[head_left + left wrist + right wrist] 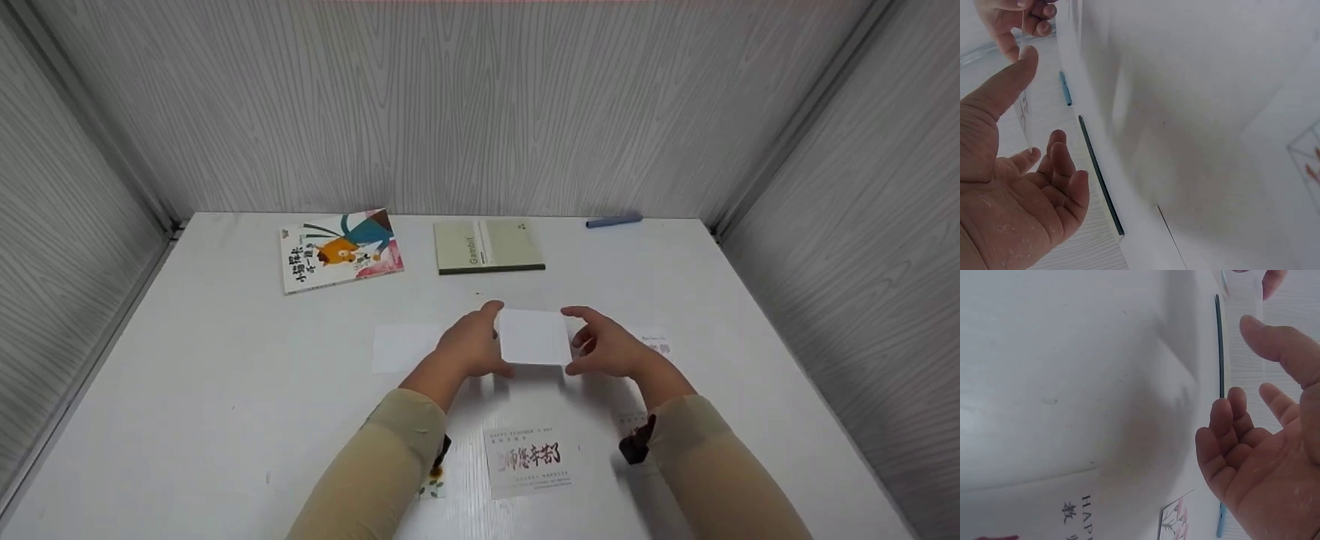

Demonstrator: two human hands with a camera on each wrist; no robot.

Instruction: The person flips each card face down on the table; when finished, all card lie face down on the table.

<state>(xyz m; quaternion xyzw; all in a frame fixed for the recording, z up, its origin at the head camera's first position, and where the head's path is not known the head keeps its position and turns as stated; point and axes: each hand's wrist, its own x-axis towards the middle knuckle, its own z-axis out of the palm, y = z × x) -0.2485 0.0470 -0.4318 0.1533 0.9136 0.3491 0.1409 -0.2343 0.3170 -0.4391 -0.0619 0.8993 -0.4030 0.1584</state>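
Observation:
A square white card (535, 337) is raised above the table, its blank face toward the head camera. My left hand (469, 345) pinches its left edge between thumb and index finger, the other fingers loosely bent. At the opposite edge, the thumb and index finger of my right hand (609, 346) pinch the corners. Dark marks show on the card's other face (1023, 115) in the left wrist view. A blank white card (401, 349) lies by my left hand, and a printed card (654, 343) is partly hidden behind my right.
At the back of the white table lie a picture book (341, 259), a green notebook (489, 246) and a blue pen (614, 221). In front lies a card with red lettering (529, 461). My sleeves partly cover a sunflower card (433, 487) and another printed card (628, 424).

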